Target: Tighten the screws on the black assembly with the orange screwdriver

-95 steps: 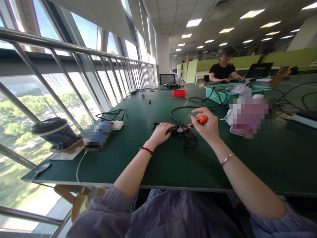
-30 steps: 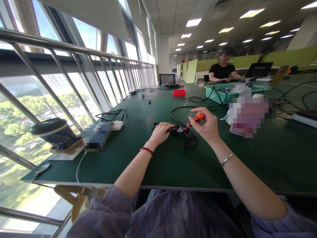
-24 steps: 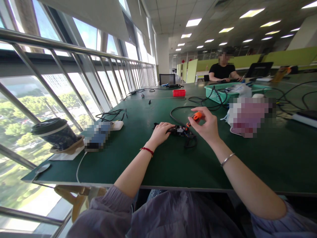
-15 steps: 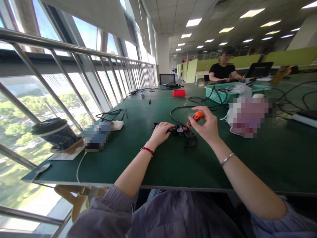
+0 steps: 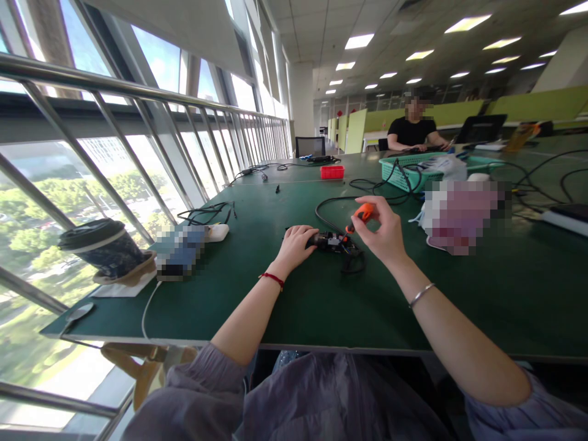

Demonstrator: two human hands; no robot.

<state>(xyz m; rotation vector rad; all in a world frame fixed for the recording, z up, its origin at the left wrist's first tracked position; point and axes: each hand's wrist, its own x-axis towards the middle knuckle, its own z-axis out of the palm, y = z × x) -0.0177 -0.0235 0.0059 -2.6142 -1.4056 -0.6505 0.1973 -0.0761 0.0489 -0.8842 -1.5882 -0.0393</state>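
A small black device with exposed inner parts lies on the green table, a black cable leading away from it. My left hand is closed around the device's left end and holds it against the table. In my right hand is a screwdriver with an orange and black handle, pinched between thumb and fingers. It slants down to the left, its tip at the device's right part. Whether the tip sits in a screw is too small to tell.
Left are a lidded cup, a phone-like item and a white case. Beyond my hands stand a red box and a green basket. A pink bag lies right. Across the table sits a person.
The screwdriver handle has shifted slightly to the left with my right fingers. My left hand has moved a little left on the device. The rest looks the same.
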